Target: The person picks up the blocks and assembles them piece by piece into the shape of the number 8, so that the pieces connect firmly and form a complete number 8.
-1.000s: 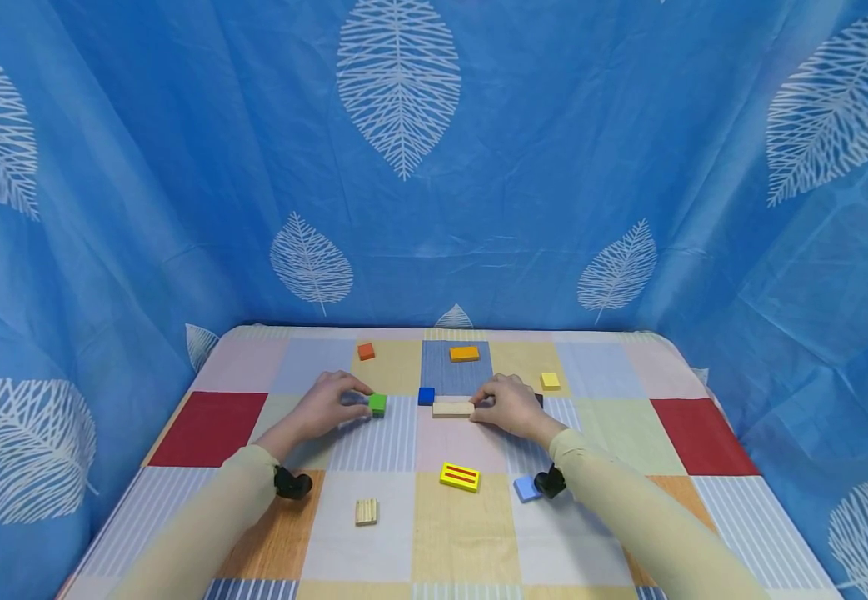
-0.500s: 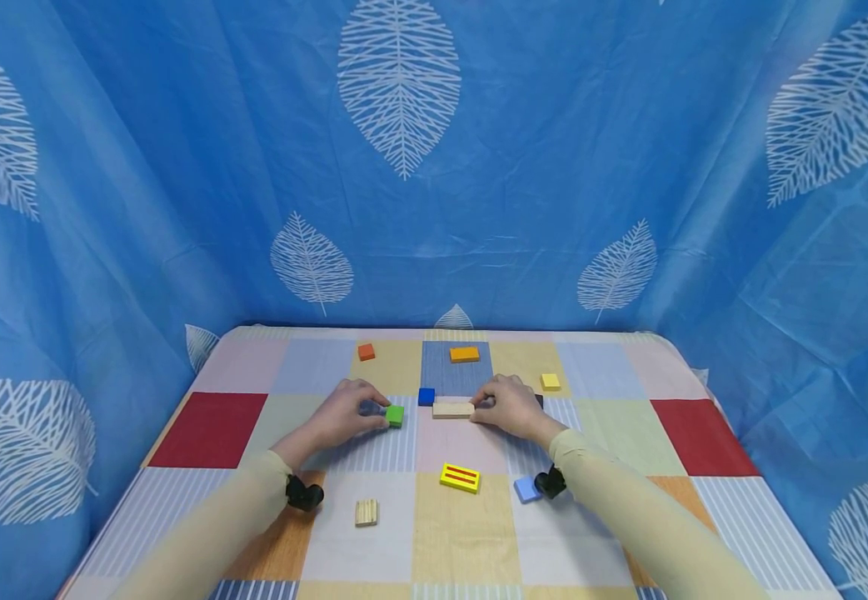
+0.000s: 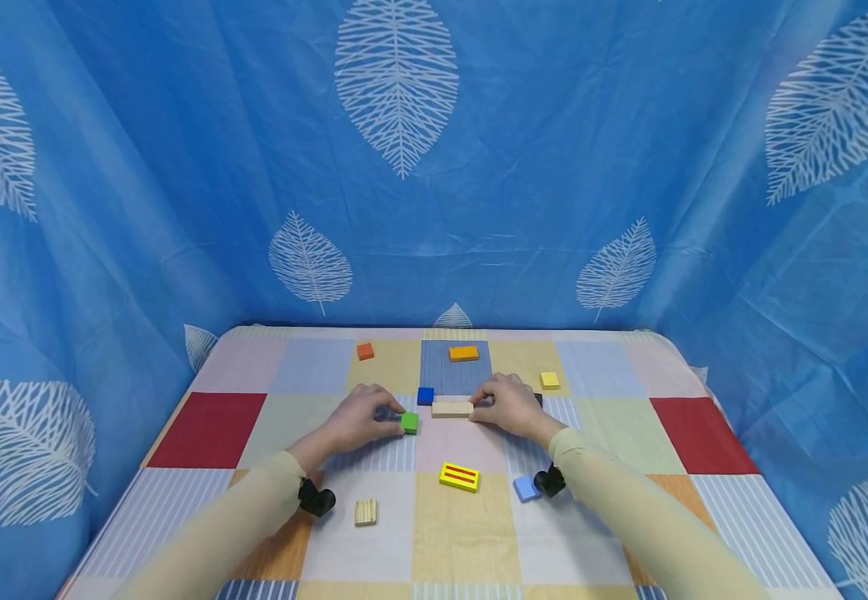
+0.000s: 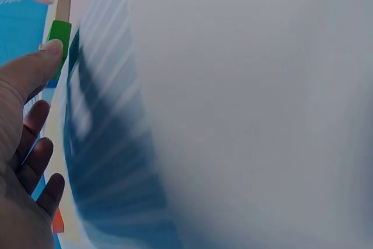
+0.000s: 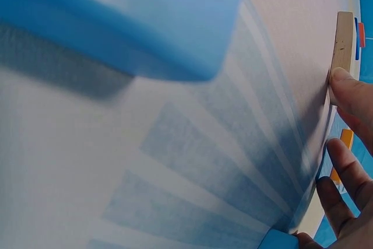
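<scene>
My left hand [image 3: 355, 419] pinches a small green block [image 3: 409, 423] between thumb and fingertips, left of the middle of the table. In the left wrist view the thumb lies on the face of the green block [image 4: 60, 32], other fingers spread apart. At the centre a long plain wooden block [image 3: 451, 409] lies crosswise, its right end pinched by my right hand [image 3: 512, 407]. The thumb presses on the near face of the wooden block [image 5: 342, 42] in the right wrist view. A dark blue block [image 3: 425, 396] sits at the wooden block's left end, just beyond the green one.
Around the hands on the patchwork cloth [image 3: 471, 550] lie a yellow block with red stripes [image 3: 460, 477], a light blue block [image 3: 526, 489], a ridged wooden block [image 3: 366, 512], an orange block [image 3: 464, 354], a red-orange block [image 3: 365, 352] and a yellow block [image 3: 550, 381].
My left hand has moved right and slightly nearer with the green block, bringing it close to the wooden block's left end. The right hand has stayed at the wooden block.
</scene>
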A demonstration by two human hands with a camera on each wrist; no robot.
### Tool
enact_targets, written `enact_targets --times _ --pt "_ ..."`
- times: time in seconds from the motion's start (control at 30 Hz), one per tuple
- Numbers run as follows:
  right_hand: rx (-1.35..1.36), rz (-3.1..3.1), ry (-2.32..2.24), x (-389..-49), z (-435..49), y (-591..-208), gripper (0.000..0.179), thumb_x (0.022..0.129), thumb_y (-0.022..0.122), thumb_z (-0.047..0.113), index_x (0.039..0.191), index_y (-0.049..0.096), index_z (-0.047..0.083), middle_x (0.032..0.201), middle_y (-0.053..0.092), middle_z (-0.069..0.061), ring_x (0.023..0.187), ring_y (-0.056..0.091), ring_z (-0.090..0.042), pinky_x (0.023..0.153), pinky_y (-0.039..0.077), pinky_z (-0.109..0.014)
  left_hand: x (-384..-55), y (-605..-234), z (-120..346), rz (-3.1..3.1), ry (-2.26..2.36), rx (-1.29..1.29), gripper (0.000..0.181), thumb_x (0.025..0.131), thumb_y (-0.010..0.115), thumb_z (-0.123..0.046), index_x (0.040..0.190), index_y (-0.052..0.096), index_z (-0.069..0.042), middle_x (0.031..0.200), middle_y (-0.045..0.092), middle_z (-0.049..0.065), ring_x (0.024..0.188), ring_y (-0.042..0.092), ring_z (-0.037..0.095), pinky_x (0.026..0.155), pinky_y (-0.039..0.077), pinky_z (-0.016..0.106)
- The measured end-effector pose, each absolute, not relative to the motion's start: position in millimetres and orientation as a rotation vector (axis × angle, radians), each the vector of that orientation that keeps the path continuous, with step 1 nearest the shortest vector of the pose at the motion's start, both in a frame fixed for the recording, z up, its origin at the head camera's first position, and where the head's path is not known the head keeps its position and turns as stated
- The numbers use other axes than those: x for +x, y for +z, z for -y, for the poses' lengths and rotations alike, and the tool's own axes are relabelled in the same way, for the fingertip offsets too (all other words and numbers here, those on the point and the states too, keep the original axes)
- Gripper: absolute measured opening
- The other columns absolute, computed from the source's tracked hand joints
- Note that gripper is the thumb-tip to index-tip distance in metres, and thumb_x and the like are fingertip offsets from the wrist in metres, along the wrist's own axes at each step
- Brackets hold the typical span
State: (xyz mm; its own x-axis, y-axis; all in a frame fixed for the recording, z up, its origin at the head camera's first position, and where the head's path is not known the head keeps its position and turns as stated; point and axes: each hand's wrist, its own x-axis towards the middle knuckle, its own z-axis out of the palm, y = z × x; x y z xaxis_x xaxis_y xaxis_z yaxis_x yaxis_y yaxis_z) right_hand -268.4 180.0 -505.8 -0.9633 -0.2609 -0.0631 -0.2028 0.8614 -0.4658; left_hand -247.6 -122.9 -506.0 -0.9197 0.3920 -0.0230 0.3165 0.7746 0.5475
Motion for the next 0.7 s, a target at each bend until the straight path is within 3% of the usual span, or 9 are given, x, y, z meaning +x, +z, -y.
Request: enact_targets --times 0.7 --pt "-0.377 -2.913 -0.708 -268.6 -180.8 -506.6 0.021 0.084 0.085 0.037 0.101 0.078 0.026 0.101 0.061 0.008 0.102 0.051 -0.02 0.091 0.04 -0.046 -246.5 -511.4 106.0 -2.858 0.815 0.618 0.025 0.087 0.083 -0.034 0.109 0.076 -0.024 0.112 0.065 -0.006 0.107 0.053 0.022 0.095 0.044 0.045"
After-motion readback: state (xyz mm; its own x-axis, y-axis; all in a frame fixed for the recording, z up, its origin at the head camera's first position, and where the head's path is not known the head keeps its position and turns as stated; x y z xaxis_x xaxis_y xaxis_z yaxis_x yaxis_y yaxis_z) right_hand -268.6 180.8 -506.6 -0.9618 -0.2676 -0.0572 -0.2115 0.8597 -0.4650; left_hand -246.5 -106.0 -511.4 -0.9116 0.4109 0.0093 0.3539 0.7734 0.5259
